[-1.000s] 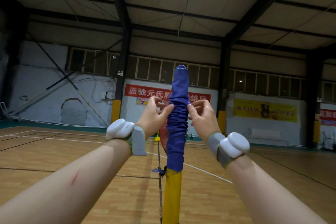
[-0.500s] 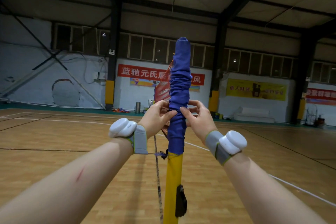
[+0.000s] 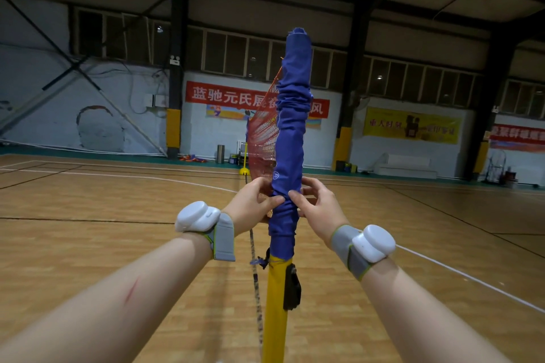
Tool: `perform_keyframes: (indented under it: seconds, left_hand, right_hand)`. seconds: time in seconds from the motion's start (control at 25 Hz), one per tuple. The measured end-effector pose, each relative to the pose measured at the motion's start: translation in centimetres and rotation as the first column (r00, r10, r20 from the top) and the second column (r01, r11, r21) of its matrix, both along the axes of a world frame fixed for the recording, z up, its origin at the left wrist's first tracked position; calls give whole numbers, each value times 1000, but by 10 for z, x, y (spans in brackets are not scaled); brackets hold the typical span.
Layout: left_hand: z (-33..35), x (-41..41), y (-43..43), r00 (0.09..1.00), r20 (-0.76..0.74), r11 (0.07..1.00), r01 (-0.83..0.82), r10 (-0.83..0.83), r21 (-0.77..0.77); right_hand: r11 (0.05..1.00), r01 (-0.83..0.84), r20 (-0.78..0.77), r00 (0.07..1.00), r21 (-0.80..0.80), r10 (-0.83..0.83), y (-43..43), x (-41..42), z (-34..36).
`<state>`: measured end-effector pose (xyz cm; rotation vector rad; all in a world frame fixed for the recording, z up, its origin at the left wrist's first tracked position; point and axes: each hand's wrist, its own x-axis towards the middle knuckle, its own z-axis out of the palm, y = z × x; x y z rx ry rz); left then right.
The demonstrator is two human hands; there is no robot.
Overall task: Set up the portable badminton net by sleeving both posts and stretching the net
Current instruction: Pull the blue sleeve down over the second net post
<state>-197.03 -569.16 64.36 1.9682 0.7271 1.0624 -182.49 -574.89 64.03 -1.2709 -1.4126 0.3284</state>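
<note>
The blue sleeve [image 3: 290,141] is covering the upper length of the upright yellow post [image 3: 275,309], its closed top capping the post end and its open hem sitting just above the black clip [image 3: 292,286]. Compared with 1 second ago, the hem is sitting lower on the post and the bunched folds are now confined to the section above the hands; the lower section is lying smoother. The red net [image 3: 264,132] is fanning out from the sleeve's left edge toward the far yellow post [image 3: 244,160].

The left hand [image 3: 250,203] and right hand [image 3: 320,206] are working lower than before, 1 on each side of the sleeve, fingers [image 3: 272,200] pinching the fabric between thumb and fingertips.

Judgement: this post is almost fully sleeved. Remaining folds are needing 1 or 2 more downward pulls before the net can be stretched.
</note>
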Motion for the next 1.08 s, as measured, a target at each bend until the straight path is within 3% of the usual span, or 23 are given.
perform_keyframes:
  seconds: [0.2, 0.36, 0.4, 0.52, 0.6, 0.8, 1.08]
  left_hand:
    - [-23, 0, -5, 999, -35, 998, 20, -22, -52]
    - [-10, -11, -6, 972, -233, 1000, -15, 17, 10]
    - [-1, -14, -6, 975, -216, 998, -36, 45, 43]
    - [35, -12, -7, 984, 47, 969, -178, 173, 174]
    - [54, -5, -10, 978, 135, 968, -182, 160, 173]
    - [55, 1, -5, 986, 75, 979, -155, 146, 134]
    - [28, -3, 0, 995, -32, 992, -90, 93, 92]
  right_hand:
    - [998, -16, 8, 1000, -65, 16, -5, 2, -21]
    - [991, -40, 38, 998, -124, 45, -10, 5, -16]
    - [993, -25, 45, 999, -111, 30, -11, 6, -8]
    - [996, 61, -53, 997, 65, -58, -6, 5, 30]
    - [990, 37, -114, 993, 137, -21, -2, -1, 55]
    - [991, -66, -189, 978, 119, 88, 6, -5, 52]
    - [996, -89, -200, 976, 15, 90, 0, 4, 23]
